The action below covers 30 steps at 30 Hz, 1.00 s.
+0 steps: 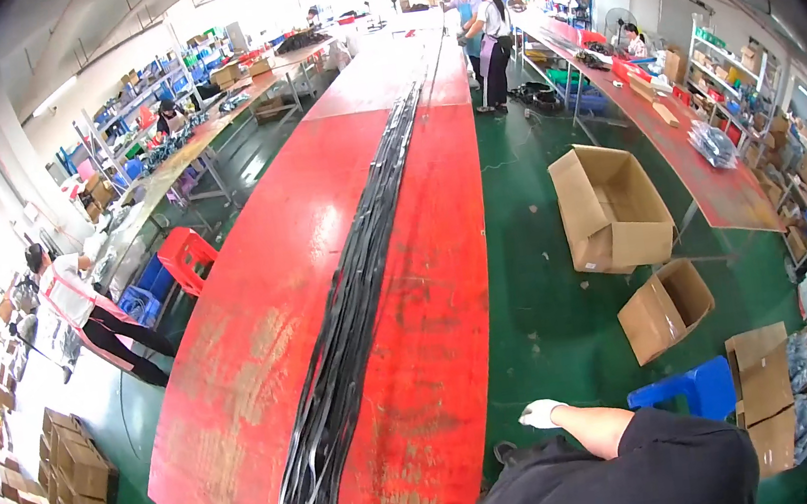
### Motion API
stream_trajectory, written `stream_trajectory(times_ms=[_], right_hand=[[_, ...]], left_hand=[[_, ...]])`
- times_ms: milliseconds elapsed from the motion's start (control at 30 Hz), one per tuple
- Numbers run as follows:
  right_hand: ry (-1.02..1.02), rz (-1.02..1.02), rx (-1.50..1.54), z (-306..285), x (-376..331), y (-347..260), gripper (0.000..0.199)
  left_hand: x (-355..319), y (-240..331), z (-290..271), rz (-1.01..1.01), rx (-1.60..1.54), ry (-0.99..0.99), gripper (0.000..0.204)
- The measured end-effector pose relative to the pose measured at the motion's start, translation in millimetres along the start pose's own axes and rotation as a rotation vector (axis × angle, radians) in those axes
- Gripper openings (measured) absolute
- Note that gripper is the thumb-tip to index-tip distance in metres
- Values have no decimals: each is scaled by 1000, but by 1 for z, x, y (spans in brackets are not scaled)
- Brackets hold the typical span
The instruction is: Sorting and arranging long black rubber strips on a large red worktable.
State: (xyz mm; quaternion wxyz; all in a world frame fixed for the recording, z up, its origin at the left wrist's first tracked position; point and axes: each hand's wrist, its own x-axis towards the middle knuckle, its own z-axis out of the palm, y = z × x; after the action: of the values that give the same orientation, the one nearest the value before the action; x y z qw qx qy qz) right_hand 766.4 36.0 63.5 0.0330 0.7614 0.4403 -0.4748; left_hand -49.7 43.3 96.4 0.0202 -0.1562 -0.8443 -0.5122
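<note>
My right hand [541, 414], in a white glove, hangs beside the right edge of a long red table [436, 349]. Its fingers look loosely curled, and I see nothing in them. The bare forearm comes from a black short sleeve at the lower right. My left hand is not in view. Nearest to my right hand is the table edge, apart from it. A thick bundle of long, flat black strips [352, 324] runs down the table from its far end to its near edge. The near ends spread slightly and shine in places.
Two open cardboard boxes, a large one [585, 215] and a smaller one [649, 323], stand on the green floor at right. A blue plastic stool [707, 388] is near my arm. A red stool [188, 258] stands left. Several people work around; two stand at the table's far right.
</note>
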Motion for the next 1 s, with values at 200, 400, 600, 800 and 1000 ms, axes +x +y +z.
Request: stream_trajectory(times_ms=[200, 400, 600, 800, 1000], right_hand=[[52, -18, -5, -13, -8, -14, 51], [13, -64, -75, -29, 0, -37, 50], [41, 22, -60, -39, -9, -6, 51], [33, 141, 373, -31, -1, 55, 40], [36, 186, 586, -60, 18, 79, 38]], left_hand=[[-35, 49, 52, -331, -70, -208, 39], [-19, 32, 36, -162, 65, -217, 43], [-33, 34, 60, -267, -4, -233, 39], [-41, 53, 94, -137, 211, -361, 34], [-38, 38, 61, -206, 62, -117, 24]])
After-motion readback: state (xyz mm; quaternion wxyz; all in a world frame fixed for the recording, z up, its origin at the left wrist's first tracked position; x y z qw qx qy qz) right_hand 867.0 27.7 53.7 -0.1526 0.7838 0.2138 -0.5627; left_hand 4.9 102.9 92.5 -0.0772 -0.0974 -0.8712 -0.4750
